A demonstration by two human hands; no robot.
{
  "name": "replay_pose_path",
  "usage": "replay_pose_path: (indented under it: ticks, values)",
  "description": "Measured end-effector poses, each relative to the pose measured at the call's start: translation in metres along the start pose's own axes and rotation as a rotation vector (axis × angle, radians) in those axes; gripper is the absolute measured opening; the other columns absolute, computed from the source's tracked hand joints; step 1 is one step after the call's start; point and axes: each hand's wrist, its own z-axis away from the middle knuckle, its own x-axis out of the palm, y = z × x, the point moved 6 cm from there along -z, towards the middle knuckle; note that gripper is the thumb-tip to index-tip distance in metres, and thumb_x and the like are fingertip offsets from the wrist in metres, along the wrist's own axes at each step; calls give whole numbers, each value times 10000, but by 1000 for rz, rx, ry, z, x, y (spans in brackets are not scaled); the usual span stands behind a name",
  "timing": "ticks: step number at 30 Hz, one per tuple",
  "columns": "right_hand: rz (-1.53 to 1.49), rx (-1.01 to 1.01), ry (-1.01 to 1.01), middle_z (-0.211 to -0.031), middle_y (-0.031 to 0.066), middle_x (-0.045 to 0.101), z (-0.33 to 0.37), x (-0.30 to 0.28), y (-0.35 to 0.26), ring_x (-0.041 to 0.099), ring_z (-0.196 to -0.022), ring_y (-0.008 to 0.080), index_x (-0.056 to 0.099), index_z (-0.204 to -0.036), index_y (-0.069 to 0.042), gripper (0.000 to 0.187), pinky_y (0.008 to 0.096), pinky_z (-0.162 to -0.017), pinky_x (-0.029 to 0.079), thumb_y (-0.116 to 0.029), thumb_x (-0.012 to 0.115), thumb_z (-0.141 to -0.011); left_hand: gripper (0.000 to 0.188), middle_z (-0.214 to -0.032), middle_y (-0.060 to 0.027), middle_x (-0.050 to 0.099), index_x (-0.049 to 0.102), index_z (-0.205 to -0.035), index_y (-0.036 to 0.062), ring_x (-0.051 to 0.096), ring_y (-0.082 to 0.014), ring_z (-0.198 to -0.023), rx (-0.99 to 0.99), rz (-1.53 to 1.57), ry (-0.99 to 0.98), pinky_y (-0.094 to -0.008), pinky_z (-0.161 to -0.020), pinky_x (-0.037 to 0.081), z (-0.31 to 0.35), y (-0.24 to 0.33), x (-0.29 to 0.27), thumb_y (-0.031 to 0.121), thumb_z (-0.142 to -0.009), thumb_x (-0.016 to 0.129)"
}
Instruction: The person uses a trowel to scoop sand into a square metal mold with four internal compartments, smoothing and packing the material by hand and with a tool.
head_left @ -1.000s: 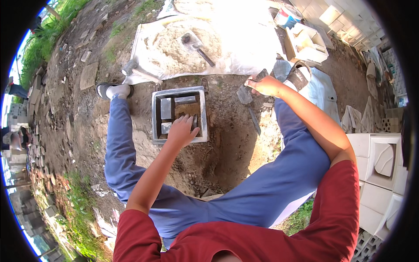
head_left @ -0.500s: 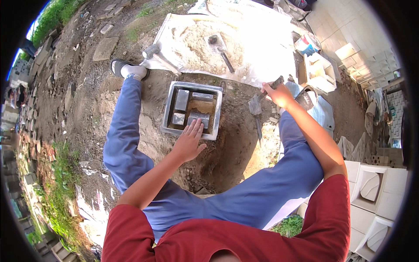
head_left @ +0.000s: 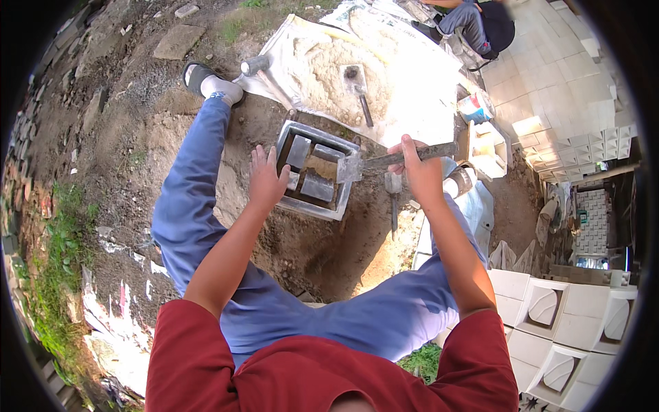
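Note:
A square grey metal mould (head_left: 312, 209) lies on the dirt between my legs. Several grey rectangular blocks (head_left: 318, 187) stand inside it around a sandy middle. My left hand (head_left: 266, 180) is at the mould's left side, fingers stretched and apart, the thumb by the rim; whether it touches cannot be made out. In my right hand (head_left: 420, 168) is a long dark flat-bar tool (head_left: 384, 162) with a squarish pale end, which reaches over the mould's right rim. A small square-bladed trowel (head_left: 392, 182) lies on the ground below that hand.
Beyond the mould, a white sheet (head_left: 271, 62) bears pale powder and another trowel (head_left: 364, 106). A mallet (head_left: 255, 66) lies at its left edge. A bucket (head_left: 473, 108) and a white container (head_left: 489, 147) stand right, pale blocks (head_left: 546, 305) nearer. Another person (head_left: 467, 24) is at far right.
My left hand has moved off the blocks to the mould's left side. My right hand has brought the flat-bar tool left, over the mould's right rim. The view has shifted.

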Motion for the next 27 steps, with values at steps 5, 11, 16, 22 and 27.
replay_pose_path:
  ticks: [5,11,16,22,27]
  values:
    - [66,5,-6,-829,104,730,16,53,4,684,-583,166,706,-933,40,462,282,-558,527,-375,544,-1053,727,-1405,-325,515,473,-1446,22,503,-457,-1314,-167,287,-102,-503,-1077,428,-8,-18,18,477,-913,665]
    - [199,-38,28,-625,83,667,16,97,-1,701,-558,197,756,-819,-69,439,351,-595,516,-408,569,-1026,617,-1112,-262,701,556,-1305,40,666,-448,-1054,-278,416,-151,-517,-897,531,-7,-32,20,489,-898,672]
    - [235,-63,36,-658,86,694,8,109,2,713,-575,198,755,-825,-63,446,342,-603,526,-419,573,-1022,658,-1119,-259,701,544,-1330,44,668,-446,-1058,-346,380,-220,-519,-907,530,-10,-30,25,521,-892,662]
    - [240,-3,-33,-824,83,744,9,126,-7,704,-589,177,732,-907,3,480,304,-585,520,-420,549,-1041,658,-1113,-254,702,525,-1344,65,674,-440,-1051,-366,355,-213,-525,-904,531,-8,-34,28,535,-897,640]
    - [348,-8,26,-678,75,726,8,133,-11,718,-622,246,782,-842,-93,487,381,-662,544,-483,547,-1015,559,-1105,-258,700,561,-1240,59,669,-452,-1031,-390,389,-199,-540,-880,527,-8,-37,25,514,-922,620]
